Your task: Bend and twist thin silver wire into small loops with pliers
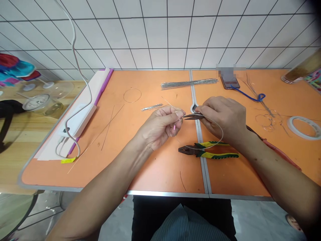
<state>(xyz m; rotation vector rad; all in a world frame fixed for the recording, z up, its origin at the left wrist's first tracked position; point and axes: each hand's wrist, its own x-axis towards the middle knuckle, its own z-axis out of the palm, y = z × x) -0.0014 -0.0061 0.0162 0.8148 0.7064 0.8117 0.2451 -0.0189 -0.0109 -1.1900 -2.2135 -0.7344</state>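
Observation:
My left hand [167, 124] is closed in a pinch on a thin wire [221, 129], one end of which sticks up past the fingers. A small pink piece [174, 127] shows by my left fingertips. My right hand [222, 115] is wrapped round slim dark-jawed pliers [193, 116], their tips reaching the wire at my left fingers. The pliers' handles are hidden in the palm. From there the wire bows right and curves back left over the combination pliers [218, 155] with yellow-green handles, lying on the orange table [160, 174].
A bundle of straight wires [188, 83] lies at the back, with shorter pieces [151, 107] nearer. A wire ring [132, 95] and loose wires lie left. A white power strip [84, 124] carries a cable. Rightward are a phone [229, 82], a tape roll [304, 128] and a red handle [282, 154].

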